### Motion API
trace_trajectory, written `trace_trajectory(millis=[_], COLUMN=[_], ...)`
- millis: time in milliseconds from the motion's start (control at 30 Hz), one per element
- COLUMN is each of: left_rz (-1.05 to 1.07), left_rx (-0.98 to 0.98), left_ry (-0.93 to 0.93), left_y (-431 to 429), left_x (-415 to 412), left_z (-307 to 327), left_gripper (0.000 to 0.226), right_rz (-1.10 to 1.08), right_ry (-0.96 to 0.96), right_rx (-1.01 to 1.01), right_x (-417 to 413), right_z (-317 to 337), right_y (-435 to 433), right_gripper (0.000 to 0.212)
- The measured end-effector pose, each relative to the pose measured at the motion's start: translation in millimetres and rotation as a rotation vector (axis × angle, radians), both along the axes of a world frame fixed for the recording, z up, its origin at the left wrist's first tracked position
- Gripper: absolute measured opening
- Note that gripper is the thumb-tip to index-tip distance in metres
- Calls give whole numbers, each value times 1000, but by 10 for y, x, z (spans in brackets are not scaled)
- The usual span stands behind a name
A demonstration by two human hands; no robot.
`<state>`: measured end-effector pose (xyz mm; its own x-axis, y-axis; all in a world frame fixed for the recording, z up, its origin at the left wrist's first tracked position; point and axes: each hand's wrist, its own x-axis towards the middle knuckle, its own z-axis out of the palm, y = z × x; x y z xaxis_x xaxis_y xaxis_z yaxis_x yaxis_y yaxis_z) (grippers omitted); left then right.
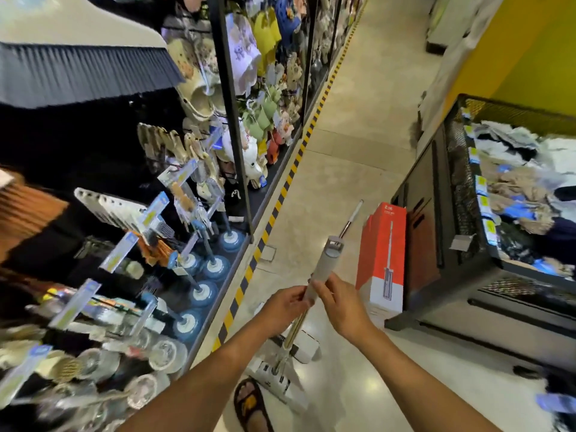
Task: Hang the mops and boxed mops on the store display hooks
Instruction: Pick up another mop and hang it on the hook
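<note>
I hold a mop upright in the aisle by its grey handle grip point(324, 269). My left hand point(288, 302) pinches the lower end of the grip from the left. My right hand point(338, 302) grips it from the right. The metal pole runs down to the white flat mop head point(282, 378) near the floor. Orange-and-white boxed mops point(381, 260) stand on the floor against a dark bin. Behind them leans another mop pole point(350, 221). The display rack point(131, 232) with hooks and price tags fills the left.
Blue plungers point(204, 291) and brushes hang low on the left rack. A yellow-black stripe point(271, 219) marks its base. A dark wire bin point(467, 213) full of cloths stands right. My sandalled foot point(251, 406) is below the mop head.
</note>
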<state>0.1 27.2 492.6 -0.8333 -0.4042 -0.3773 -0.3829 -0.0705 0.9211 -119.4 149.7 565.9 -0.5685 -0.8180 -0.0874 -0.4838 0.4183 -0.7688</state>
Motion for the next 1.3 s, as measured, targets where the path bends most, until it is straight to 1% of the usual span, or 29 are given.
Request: trace_trajectory(millis=[133, 200, 267, 367, 400, 433, 467, 533, 567, 600, 667, 733, 833, 900, 1000, 1067, 1100, 1167, 1200, 1233, 1267, 1300], left_rz=[104, 192, 257, 349, 387, 415, 440, 511, 531, 549, 606, 668, 749, 807, 886, 935, 965, 1038, 1074, 1104, 1142, 1179], left_rx=[-62, -114, -165, -214, -215, -217, -229, -266, -300, -348, -405, -409, -432, -456, -496, -512, -521, -530, -543, -554, -554, -535], left_ry=[32, 30, 15, 19, 30, 28, 15, 14, 23, 40, 69, 71, 69, 82, 102, 120, 127, 140, 150, 157, 169, 195], left_y=[346, 557, 760, 1002, 1035, 1083, 1160, 1358, 1444, 1513, 1592, 1685, 1834, 1958, 2198, 2393, 2499, 2711, 2809, 2916, 3028, 3149], left_x=[194, 328, 490, 733, 794, 853, 902, 994, 1055, 1109, 1247, 1433, 1789, 2067, 2484, 2768, 2915, 3228, 3392, 3554, 3710, 3864], left_z=[197, 284, 305, 286, 191, 205, 340, 800, 991, 1145, 1320, 1509, 1737, 1879, 2102, 2239, 2310, 2425, 2462, 2497, 2525, 2538], left_gripper=[37, 38, 42, 54, 58, 57, 51, 31, 22, 17, 19, 17, 12, 9, 12, 9, 11, 33, 38, 39, 33, 22], right_rz=[61, 98, 147, 261, 302, 347, 389, 463, 488, 507, 556, 628, 726, 805, 924, 982, 1005, 1046, 1064, 1090, 1116, 1144], right_ry=[23, 36, 41, 77, 84, 85, 80, 48, 23, -11, -93, -178, -276, -310, -384, -521, -584, -666, -696, -712, -726, -744], right_rx=[-41, -80, -132, -210, -236, -261, -285, -335, -350, -361, -382, -420, -479, -510, -477, -457, -453, -457, -466, -476, -471, -462], right_x=[101, 155, 196, 273, 306, 354, 410, 547, 622, 694, 858, 1063, 1426, 1700, 2182, 2570, 2766, 3146, 3332, 3514, 3705, 3896], right_z=[47, 149, 293, 638, 762, 900, 1032, 1293, 1423, 1540, 1778, 2010, 2303, 2406, 2423, 2481, 2523, 2638, 2701, 2761, 2822, 2880], right_y=[214, 311, 389, 465, 473, 477, 474, 470, 469, 464, 477, 509, 585, 652, 755, 894, 969, 1143, 1236, 1329, 1424, 1522], right_gripper=[34, 40, 45, 37, 37, 39, 44, 48, 49, 50, 51, 52, 43, 41, 38, 33, 34, 39, 43, 45, 45, 42])
